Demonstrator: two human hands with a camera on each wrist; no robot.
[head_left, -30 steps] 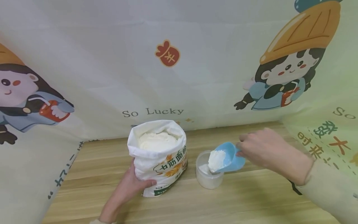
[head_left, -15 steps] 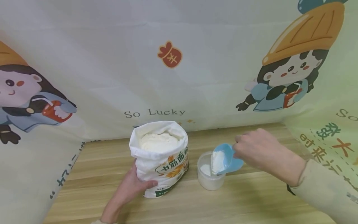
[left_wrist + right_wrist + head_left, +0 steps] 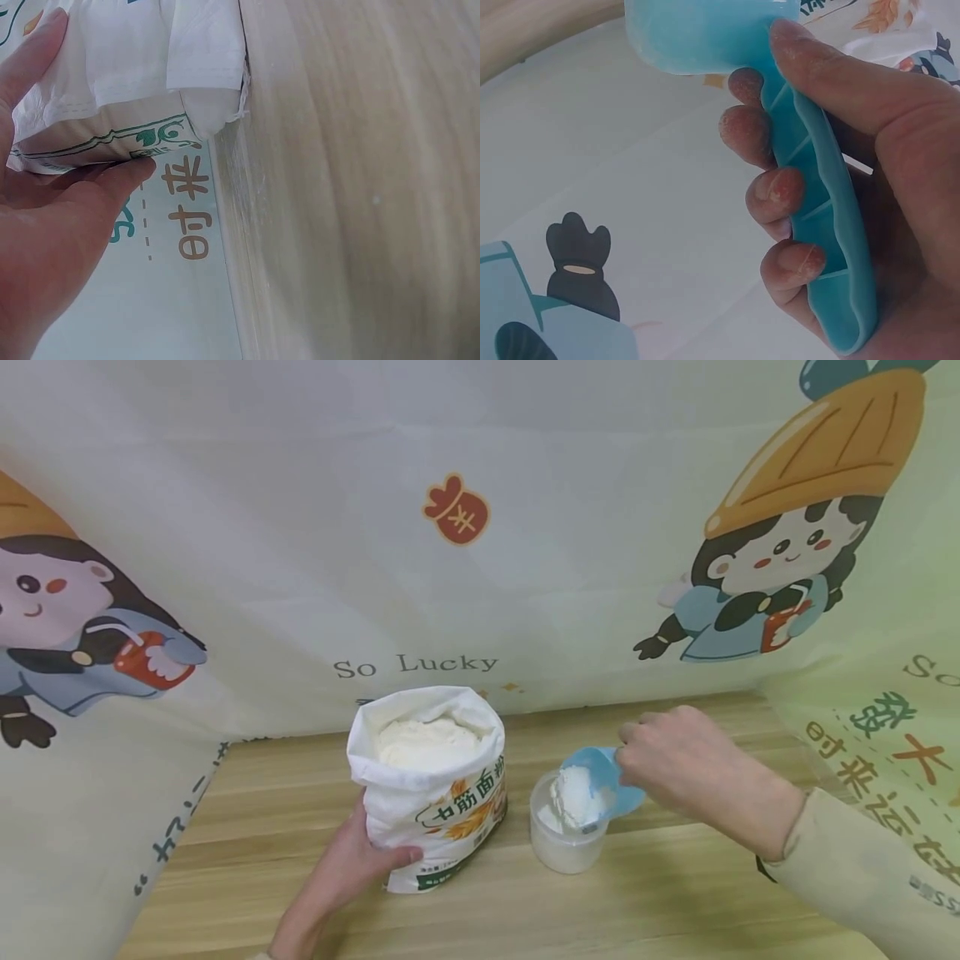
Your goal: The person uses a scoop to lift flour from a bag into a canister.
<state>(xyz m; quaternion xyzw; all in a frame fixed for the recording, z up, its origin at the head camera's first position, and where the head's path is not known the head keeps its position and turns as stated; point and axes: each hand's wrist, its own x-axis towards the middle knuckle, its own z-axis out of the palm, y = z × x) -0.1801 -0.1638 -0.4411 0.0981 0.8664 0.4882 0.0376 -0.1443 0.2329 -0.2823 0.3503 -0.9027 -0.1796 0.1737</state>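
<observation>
Drifting further over the plastic tub (image 3: 564,853) on the counter (image 3: 517,918) since a second ago, the blue scoop (image 3: 615,793) gripped in my right hand (image 3: 675,756) brings its flour (image 3: 576,795) above the opening, while my left hand (image 3: 367,856) clasps the flour bag (image 3: 427,802) low.

We have a pale wood-grain tabletop (image 3: 517,914) beneath everything, its darker and lighter streaks running mostly side to side. Directly on it we see an open-mouthed white bag (image 3: 431,806) standing and, near it on the right, apart, an upright, round, translucent tub (image 3: 566,853).
</observation>
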